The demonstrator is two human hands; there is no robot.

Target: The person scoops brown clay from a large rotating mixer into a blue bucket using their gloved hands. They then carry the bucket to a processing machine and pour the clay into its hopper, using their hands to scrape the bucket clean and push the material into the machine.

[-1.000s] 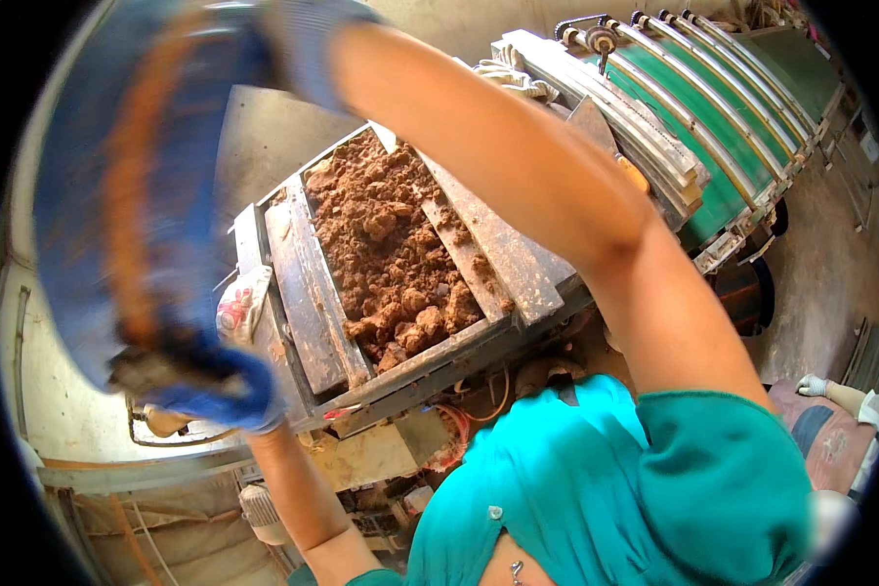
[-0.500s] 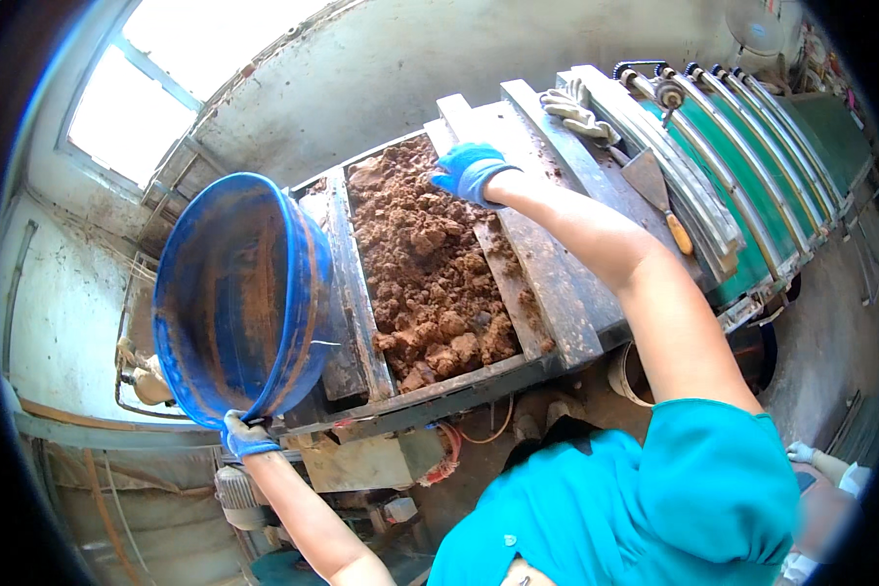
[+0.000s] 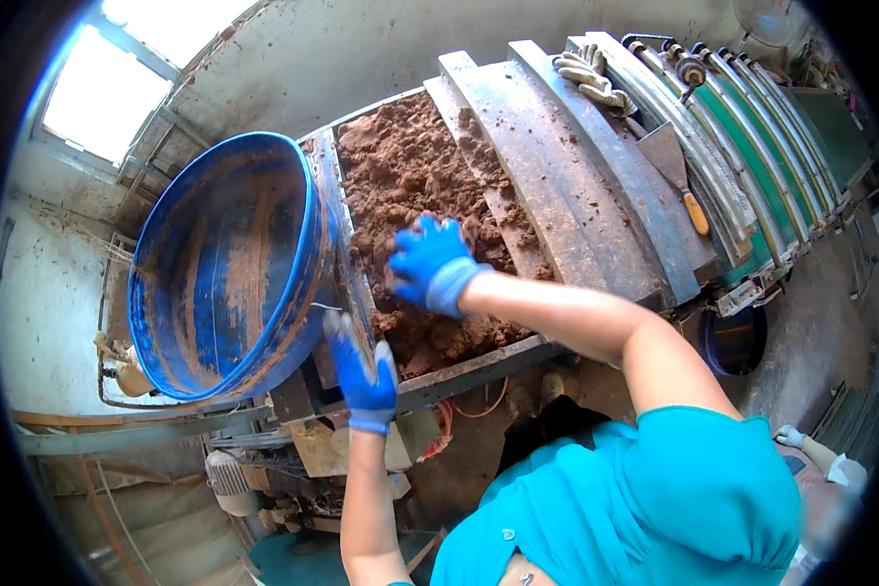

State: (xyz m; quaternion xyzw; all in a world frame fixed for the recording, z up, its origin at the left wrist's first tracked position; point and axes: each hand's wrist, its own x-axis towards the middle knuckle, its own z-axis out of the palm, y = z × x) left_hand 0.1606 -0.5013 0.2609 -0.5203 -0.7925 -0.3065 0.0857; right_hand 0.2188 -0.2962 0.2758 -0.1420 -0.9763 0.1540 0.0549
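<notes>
Crumbly reddish-brown clay (image 3: 391, 161) fills a metal-edged trough. My right hand (image 3: 434, 264), in a blue glove, is over the middle of the clay with its fingers spread; whether the fingertips touch it I cannot tell. Closer to me, my left hand (image 3: 363, 375), in a blue and grey glove, is stretched out with the thumb apart at the trough's near left corner. It holds nothing. Beside it, a big blue tub (image 3: 317, 244) with brown smears inside leans tilted at the trough's left end.
Metal slats (image 3: 566, 186) cover the trough's right part, with white gloves (image 3: 591, 76) and a scraper with an orange handle (image 3: 695, 210) on them. A green roller conveyor (image 3: 752, 146) continues right. A motor (image 3: 230, 482) sits below left. Another person's gloved hand (image 3: 789, 436) shows at right.
My left hand has let go of the tub's rim and moved right to the trough's edge. My right hand has come from the slats toward me, over the clay. The clay's near part looks disturbed.
</notes>
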